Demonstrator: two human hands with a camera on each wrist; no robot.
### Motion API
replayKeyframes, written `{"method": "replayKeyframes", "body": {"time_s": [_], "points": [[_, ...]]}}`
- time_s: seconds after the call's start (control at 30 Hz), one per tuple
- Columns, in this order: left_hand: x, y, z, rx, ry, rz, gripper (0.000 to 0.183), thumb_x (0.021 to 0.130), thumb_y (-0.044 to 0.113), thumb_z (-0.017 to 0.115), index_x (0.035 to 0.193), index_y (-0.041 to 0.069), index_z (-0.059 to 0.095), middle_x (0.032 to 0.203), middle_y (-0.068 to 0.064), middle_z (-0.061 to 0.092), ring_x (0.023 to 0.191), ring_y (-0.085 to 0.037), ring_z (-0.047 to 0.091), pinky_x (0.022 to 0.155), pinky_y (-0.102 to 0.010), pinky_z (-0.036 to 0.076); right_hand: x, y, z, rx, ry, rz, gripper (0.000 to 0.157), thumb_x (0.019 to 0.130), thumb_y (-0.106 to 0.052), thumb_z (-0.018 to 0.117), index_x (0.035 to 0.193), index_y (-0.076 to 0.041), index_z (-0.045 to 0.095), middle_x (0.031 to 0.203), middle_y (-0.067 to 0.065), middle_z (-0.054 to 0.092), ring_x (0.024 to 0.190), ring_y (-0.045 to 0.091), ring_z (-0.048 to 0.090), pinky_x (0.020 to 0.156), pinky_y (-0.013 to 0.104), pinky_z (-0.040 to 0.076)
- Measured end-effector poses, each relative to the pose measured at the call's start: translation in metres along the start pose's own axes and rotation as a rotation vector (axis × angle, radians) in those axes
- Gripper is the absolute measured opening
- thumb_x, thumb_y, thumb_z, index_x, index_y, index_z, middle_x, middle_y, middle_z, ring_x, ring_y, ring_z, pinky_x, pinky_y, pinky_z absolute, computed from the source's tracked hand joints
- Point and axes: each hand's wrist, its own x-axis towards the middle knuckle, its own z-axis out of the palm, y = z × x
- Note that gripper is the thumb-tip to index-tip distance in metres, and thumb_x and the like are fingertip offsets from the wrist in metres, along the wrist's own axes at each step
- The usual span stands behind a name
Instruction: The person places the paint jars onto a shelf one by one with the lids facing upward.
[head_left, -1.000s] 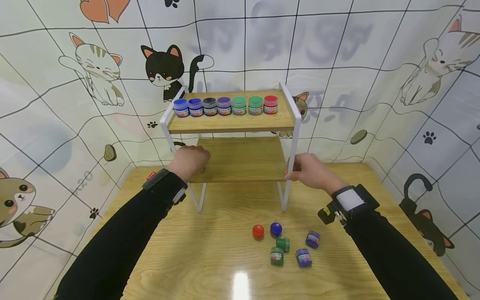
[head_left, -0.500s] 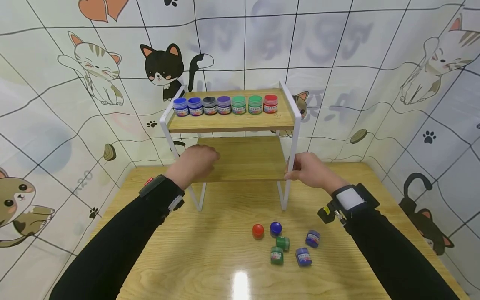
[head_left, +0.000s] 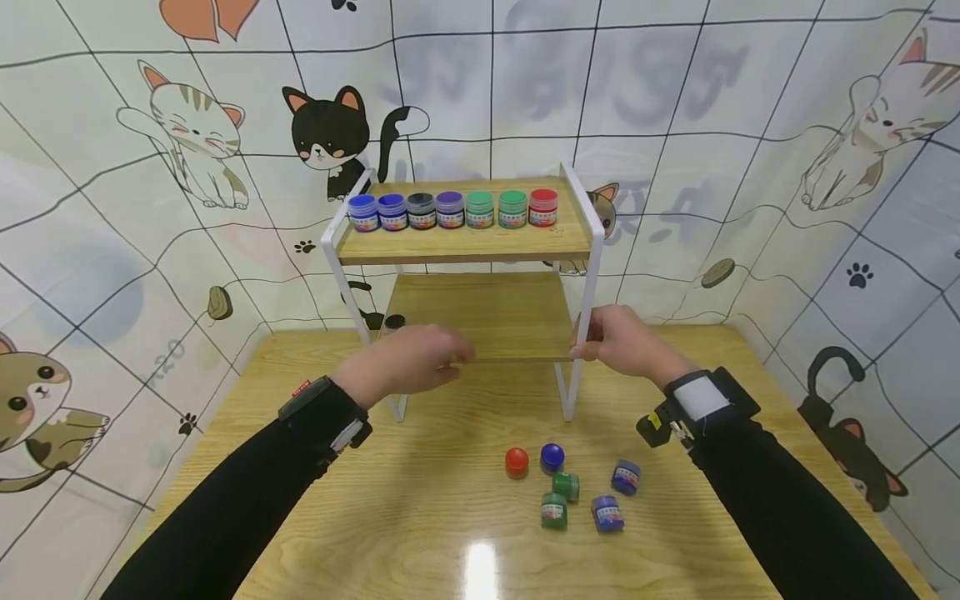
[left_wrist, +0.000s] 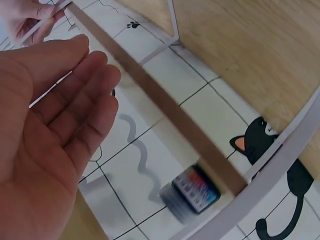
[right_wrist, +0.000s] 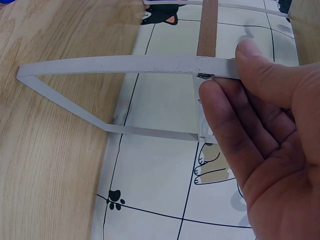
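Note:
My left hand [head_left: 412,358] is in front of the lower board of a two-tier shelf [head_left: 487,315], fingers loosely bent with nothing in them. Behind it, at the lower board's left end, stands a jar with a black lid [head_left: 394,322], partly hidden by the hand in the head view. The left wrist view shows this jar [left_wrist: 192,194] by the white frame, apart from the fingers. My right hand [head_left: 621,342] grips the shelf's right front leg at lower-board height. In the right wrist view, thumb and fingers pinch the white metal leg [right_wrist: 150,64].
Along the upper board [head_left: 465,246] runs a row of several paint jars, blue at left to a red jar [head_left: 543,208] at right. On the table [head_left: 360,517] lie a red-lidded jar [head_left: 517,462], blue jars [head_left: 607,514] and green jars [head_left: 554,511]. A cat-patterned wall covering [head_left: 465,100] stands behind.
My left hand has moved right and toward me from the lower board's left end, and the black-lidded jar there has come into view. My right hand stays on the leg.

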Motion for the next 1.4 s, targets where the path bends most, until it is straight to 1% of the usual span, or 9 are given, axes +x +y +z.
{"method": "replayKeyframes", "body": {"time_s": [0.2,0.43,0.73,0.83,0.93,1.07,1.2,1.33,1.4], "points": [[0.000,0.008,0.012,-0.061,-0.061,0.011,0.024,0.093,0.014,0.065,0.117,0.014,0.068,0.115,-0.001,0.070,0.095,-0.013,0.067,0.086,-0.030,0.055,0.000,0.000,0.000,0.000,0.001,-0.004,0.007,0.088,-0.009,0.071,0.092,-0.004,0.067,0.086,0.008,0.072,0.080,0.019,0.065,0.077,0.038,0.056],[0.005,0.020,0.034,-0.110,-0.141,0.011,0.028,0.093,0.017,0.066,0.121,0.015,0.067,0.120,0.000,0.069,0.094,-0.011,0.067,0.086,-0.029,0.055,0.000,0.000,0.001,0.002,-0.001,-0.007,0.008,0.088,-0.009,0.071,0.092,-0.004,0.067,0.086,0.007,0.072,0.081,0.018,0.066,0.077,0.038,0.056],[0.013,0.031,0.074,-0.125,-0.180,0.024,0.032,0.092,0.022,0.068,0.124,0.020,0.066,0.123,0.005,0.068,0.093,-0.005,0.066,0.086,-0.024,0.054,0.001,0.001,0.000,0.004,0.002,-0.015,0.008,0.089,-0.011,0.071,0.092,-0.004,0.068,0.087,0.007,0.073,0.082,0.018,0.067,0.076,0.038,0.056],[0.015,0.035,0.089,-0.147,-0.178,0.050,0.034,0.091,0.022,0.069,0.125,0.019,0.066,0.124,0.004,0.067,0.092,-0.005,0.065,0.085,-0.022,0.053,0.001,0.001,0.001,0.010,-0.002,-0.013,0.008,0.089,-0.011,0.070,0.092,-0.004,0.068,0.087,0.007,0.073,0.083,0.018,0.068,0.077,0.038,0.056],[0.017,0.037,0.104,-0.167,-0.172,0.059,0.037,0.091,0.022,0.070,0.127,0.018,0.065,0.125,0.004,0.067,0.092,-0.005,0.065,0.085,-0.021,0.053,0.002,0.001,0.002,0.010,-0.007,-0.013,0.008,0.089,-0.011,0.070,0.092,-0.004,0.068,0.088,0.007,0.073,0.084,0.018,0.068,0.077,0.038,0.056],[0.018,0.040,0.121,-0.185,-0.158,0.028,0.041,0.091,0.026,0.069,0.131,0.018,0.062,0.127,0.004,0.066,0.090,-0.004,0.063,0.084,-0.021,0.053,0.002,0.001,0.002,0.010,-0.008,-0.019,0.008,0.089,-0.011,0.070,0.092,-0.004,0.068,0.087,0.007,0.073,0.083,0.018,0.067,0.076,0.038,0.056],[0.019,0.042,0.134,-0.187,-0.130,0.018,0.048,0.089,0.033,0.070,0.133,0.017,0.059,0.129,0.003,0.065,0.094,-0.005,0.063,0.084,-0.022,0.053,0.002,0.001,0.002,0.006,0.000,-0.019,0.006,0.089,-0.010,0.070,0.092,-0.005,0.068,0.086,0.007,0.072,0.082,0.018,0.067,0.075,0.037,0.055],[0.019,0.043,0.143,-0.170,-0.102,0.017,0.053,0.087,0.039,0.071,0.134,0.018,0.058,0.125,0.003,0.065,0.101,-0.007,0.063,0.088,-0.022,0.052,0.001,0.002,0.001,0.004,0.004,-0.018,0.007,0.088,-0.010,0.071,0.092,-0.004,0.068,0.087,0.007,0.072,0.082,0.018,0.067,0.075,0.037,0.056],[0.019,0.043,0.147,-0.171,-0.095,0.002,0.053,0.087,0.041,0.072,0.133,0.019,0.058,0.124,0.003,0.065,0.102,-0.007,0.063,0.089,-0.023,0.051,0.001,0.001,0.000,0.003,0.003,-0.014,0.008,0.088,-0.010,0.071,0.092,-0.004,0.068,0.087,0.007,0.072,0.083,0.018,0.067,0.077,0.038,0.056]]}}
